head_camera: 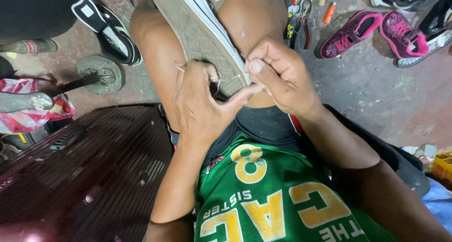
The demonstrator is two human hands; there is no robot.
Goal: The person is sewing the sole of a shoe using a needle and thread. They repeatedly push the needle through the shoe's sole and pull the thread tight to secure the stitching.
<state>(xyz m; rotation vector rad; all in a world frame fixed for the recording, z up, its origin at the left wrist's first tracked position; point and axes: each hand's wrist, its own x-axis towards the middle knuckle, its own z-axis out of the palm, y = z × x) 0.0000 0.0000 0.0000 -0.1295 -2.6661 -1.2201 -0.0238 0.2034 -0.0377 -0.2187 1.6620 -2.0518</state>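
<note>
Gripping sneaker (197, 32) sole mid-frame, left hand (200, 103) pinching thread (221, 79), right hand (280, 75) fingers closed narrow; best keeping tension even.

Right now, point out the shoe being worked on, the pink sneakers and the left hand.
Shoe (202, 32): head view, on its grey ridged sole.
Pink sneakers (351, 32): head view, on the nearer one's upper.
Left hand (200, 103): head view, on its back.
</note>
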